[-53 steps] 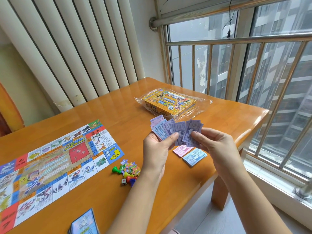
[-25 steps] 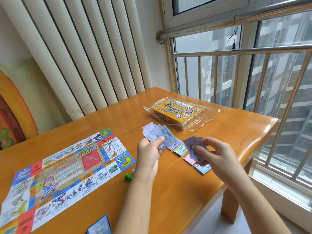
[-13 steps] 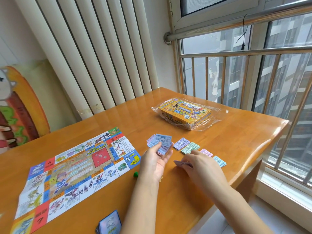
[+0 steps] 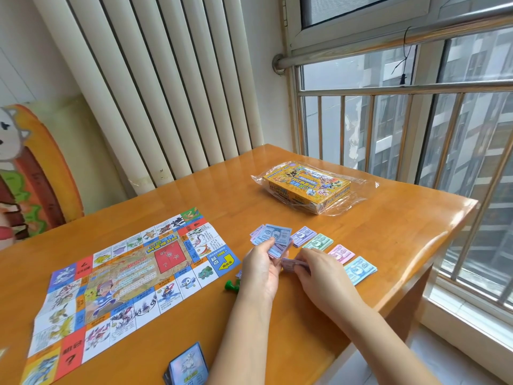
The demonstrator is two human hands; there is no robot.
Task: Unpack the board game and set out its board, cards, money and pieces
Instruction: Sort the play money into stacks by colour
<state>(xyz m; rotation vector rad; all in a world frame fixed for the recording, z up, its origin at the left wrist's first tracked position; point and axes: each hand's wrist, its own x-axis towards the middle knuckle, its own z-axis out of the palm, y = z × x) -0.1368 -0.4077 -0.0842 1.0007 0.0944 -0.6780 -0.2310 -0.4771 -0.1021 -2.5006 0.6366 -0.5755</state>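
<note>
Fingers of your right hand are pinching a thin purple bunch of money, held roughly flat. Your left hand grips the unsorted fan.

On the desk, the purple pile sits just beyond your right fingertips. It heads a diagonal row, with the green pile, pink pile and blue pile trailing back toward you (right hand's clearly nearer).

My guess is the bunch goes forward onto purple, long edges lined up. The board, card deck and a green pawn are off to the left.
</note>
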